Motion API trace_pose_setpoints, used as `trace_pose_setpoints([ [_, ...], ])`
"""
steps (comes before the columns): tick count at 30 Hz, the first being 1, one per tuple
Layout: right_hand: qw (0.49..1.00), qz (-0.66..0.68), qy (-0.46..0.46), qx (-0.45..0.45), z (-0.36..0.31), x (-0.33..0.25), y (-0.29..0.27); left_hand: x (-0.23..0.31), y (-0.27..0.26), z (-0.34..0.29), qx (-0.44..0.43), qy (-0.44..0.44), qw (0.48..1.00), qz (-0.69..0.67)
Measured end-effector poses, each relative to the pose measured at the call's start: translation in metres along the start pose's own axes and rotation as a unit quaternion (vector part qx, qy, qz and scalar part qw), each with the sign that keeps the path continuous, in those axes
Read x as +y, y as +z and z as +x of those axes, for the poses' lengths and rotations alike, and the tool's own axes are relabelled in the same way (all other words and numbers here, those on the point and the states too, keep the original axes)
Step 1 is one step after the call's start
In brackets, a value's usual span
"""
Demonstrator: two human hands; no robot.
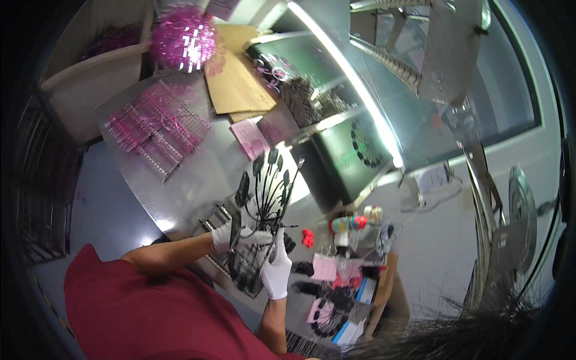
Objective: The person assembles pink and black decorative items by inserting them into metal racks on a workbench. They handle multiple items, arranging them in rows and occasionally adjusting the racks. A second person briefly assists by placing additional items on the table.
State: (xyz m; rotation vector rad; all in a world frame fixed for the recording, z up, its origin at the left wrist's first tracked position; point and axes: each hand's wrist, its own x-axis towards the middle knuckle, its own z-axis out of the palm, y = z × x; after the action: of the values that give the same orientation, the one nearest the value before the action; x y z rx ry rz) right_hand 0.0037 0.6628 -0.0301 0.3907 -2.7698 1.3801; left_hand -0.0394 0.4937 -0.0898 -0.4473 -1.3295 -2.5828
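Note:
A black branched piece (267, 201), with thin stems fanning out to dark oval ends, is held up in front of me. My right hand (276, 273), in a white glove, grips it from below near the point where its stems meet. On its left side my left hand (228, 237), also gloved in white, has its fingers closed at the lower stems; part of them is hidden behind the black ovals. Beneath both hands a dark metal rack (216, 216) lies on the grey table (186, 192), partly covered by my hands and the piece.
Metal racks with pink strips (156, 129) lie at the far left, below a shiny pink bundle (185, 39). Cardboard (240, 84) lies at the back. A lit tube lamp (354, 84) crosses above. To the right are a bottle (348, 224), a red lump (308, 238) and a black ring-shaped piece (330, 318).

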Motion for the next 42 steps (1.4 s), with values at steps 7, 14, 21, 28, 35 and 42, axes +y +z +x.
trace_pose_setpoints([
  [7, 0.989, -0.060, -0.036, 0.130, -0.060, -0.081, 0.016, 0.073, -0.011, -0.020, -0.037, -0.138, 0.971, -0.191],
  [14, 0.994, -0.048, -0.082, 0.053, -0.076, -0.105, 0.046, 0.079, -0.018, -0.047, -0.186, -0.104, 0.960, -0.184],
  [21, 0.979, -0.135, -0.032, 0.150, -0.049, -0.099, -0.003, 0.169, -0.016, -0.043, -0.076, -0.243, 0.907, -0.337],
  [28, 0.959, -0.141, 0.018, -0.244, -0.031, -0.029, -0.025, 0.147, -0.047, -0.050, -0.491, -0.145, 0.856, 0.068],
  [35, 0.965, -0.137, -0.223, -0.024, -0.023, -0.019, -0.090, 0.071, -0.024, -0.097, -0.053, -0.493, 0.795, -0.349],
  [42, 0.907, -0.162, -0.013, -0.387, -0.055, 0.122, -0.148, 0.101, 0.044, -0.012, -0.592, -0.144, 0.721, 0.330],
])
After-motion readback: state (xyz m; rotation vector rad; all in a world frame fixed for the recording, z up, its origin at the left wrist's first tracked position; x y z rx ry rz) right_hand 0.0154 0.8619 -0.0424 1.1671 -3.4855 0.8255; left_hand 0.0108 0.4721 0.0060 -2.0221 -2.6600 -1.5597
